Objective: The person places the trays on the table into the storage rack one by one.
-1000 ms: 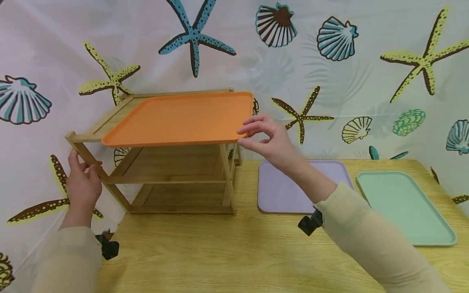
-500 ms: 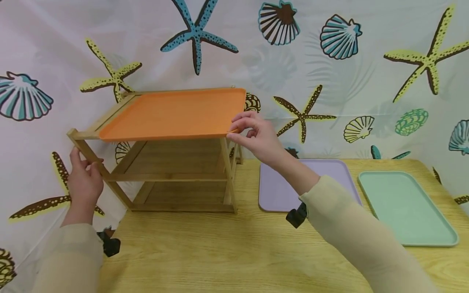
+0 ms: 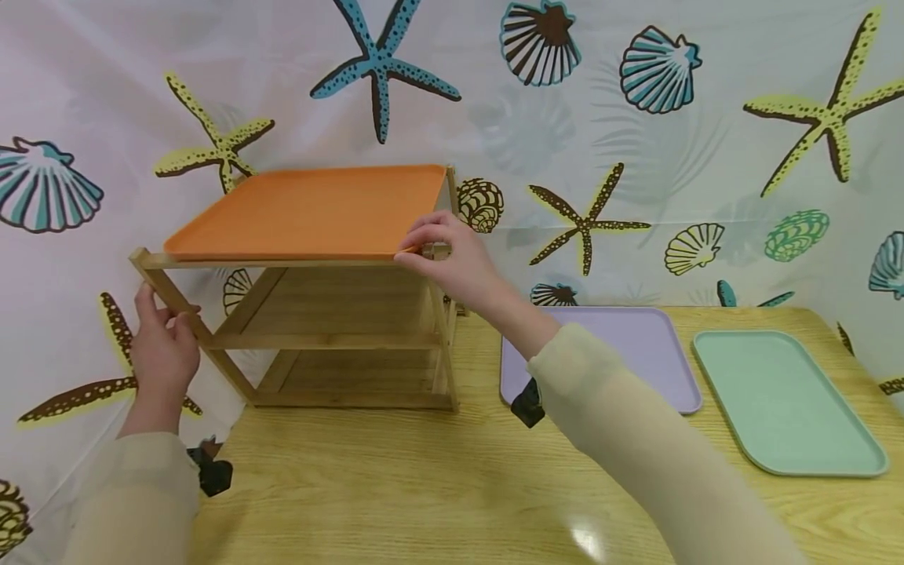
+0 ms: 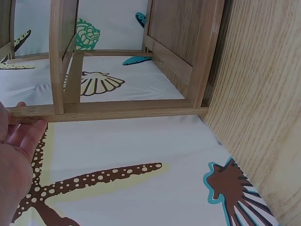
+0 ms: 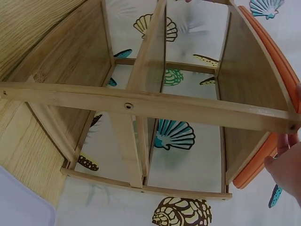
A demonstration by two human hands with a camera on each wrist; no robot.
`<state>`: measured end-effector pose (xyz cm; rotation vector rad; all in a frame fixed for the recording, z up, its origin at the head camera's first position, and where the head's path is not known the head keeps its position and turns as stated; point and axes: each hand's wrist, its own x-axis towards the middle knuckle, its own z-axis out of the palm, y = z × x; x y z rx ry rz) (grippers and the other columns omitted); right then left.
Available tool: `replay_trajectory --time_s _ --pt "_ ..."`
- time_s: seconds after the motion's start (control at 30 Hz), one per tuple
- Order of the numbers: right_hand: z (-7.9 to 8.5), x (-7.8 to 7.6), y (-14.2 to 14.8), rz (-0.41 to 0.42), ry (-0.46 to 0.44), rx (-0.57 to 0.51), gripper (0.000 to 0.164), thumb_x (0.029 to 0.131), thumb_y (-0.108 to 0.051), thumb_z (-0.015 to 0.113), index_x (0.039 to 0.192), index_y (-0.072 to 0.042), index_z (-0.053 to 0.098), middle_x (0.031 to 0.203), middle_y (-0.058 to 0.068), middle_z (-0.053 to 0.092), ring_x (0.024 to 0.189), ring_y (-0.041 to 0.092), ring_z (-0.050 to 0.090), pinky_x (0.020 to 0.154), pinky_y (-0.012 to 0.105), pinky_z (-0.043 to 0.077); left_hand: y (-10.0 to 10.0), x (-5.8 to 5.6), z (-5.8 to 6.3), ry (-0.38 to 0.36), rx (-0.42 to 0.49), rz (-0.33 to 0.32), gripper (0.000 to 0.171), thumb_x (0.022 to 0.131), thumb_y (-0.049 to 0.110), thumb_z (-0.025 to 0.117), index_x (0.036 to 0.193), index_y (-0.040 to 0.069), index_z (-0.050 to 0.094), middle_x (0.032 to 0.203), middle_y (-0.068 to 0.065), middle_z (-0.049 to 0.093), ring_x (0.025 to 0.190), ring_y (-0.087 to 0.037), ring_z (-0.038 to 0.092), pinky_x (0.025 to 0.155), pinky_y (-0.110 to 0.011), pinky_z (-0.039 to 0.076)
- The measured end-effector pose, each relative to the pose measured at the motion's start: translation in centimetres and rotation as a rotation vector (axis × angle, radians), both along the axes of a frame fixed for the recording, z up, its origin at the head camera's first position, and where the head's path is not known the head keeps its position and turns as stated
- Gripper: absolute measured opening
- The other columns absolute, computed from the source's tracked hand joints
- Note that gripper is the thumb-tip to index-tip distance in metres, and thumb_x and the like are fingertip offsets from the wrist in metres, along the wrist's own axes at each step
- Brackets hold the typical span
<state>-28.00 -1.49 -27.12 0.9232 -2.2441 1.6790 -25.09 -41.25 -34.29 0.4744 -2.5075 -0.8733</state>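
Observation:
A wooden three-tier shelf rack (image 3: 325,341) stands at the table's back left. On its top tier lies an orange tray (image 3: 311,216), its long front edge along the top rail. My right hand (image 3: 452,259) pinches the tray's front right corner between thumb and fingers. In the right wrist view, the tray (image 5: 254,165) shows edge-on against the rack's top, with the right hand (image 5: 288,172) at its corner. My left hand (image 3: 162,353) grips the rack's slanted left post from outside. In the left wrist view, fingers (image 4: 30,136) curl at that post (image 4: 127,110).
A lilac tray (image 3: 636,345) lies flat to the right of the rack, partly behind my right forearm. Farther right lies a mint green tray (image 3: 791,400). Behind the wooden table (image 3: 353,479) hangs a white cloth (image 3: 706,173) printed with starfish and shells.
The orange tray has slid left and down onto the rack's top tier, my right hand moving with its corner. My left hand has kept its grip on the post.

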Motion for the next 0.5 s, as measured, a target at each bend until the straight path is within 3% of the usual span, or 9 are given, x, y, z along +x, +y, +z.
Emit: replay_trajectory --time_s 0.23,0.33,0.5 --pt "0.2 -0.4 -1.1 0.028 -0.003 -0.023 0.014 0.091 -0.015 0.070 0.097 -0.002 0.072 0.119 0.005 0.053 0.111 0.017 0.048 0.085 0.023 0.048 -0.2 -0.2 0.1 0.005 -0.021 0.008 0.056 0.105 0.018 0.027 0.152 0.033 0.000 0.138 -0.016 0.053 0.120 -0.038 0.055 0.080 -0.042 0.045" --pt "0.5 -0.6 -1.4 0.015 0.005 0.017 0.014 0.091 -0.017 0.069 0.097 -0.004 0.072 0.121 0.004 0.054 0.115 0.017 0.046 0.086 0.022 0.048 -0.2 -0.1 0.1 0.024 -0.037 0.007 0.055 0.105 0.018 0.027 0.152 0.031 0.001 0.137 -0.016 0.054 0.119 -0.038 0.055 0.083 -0.043 0.045" --pt "0.7 -1.0 -2.1 -0.016 0.027 0.096 0.015 0.091 -0.021 0.070 0.096 -0.008 0.073 0.123 0.002 0.054 0.122 0.019 0.041 0.096 0.027 0.040 -0.2 0.2 0.0 0.026 -0.031 -0.002 0.055 0.105 0.018 0.027 0.153 0.030 0.002 0.137 -0.017 0.054 0.118 -0.038 0.056 0.068 -0.028 0.042"
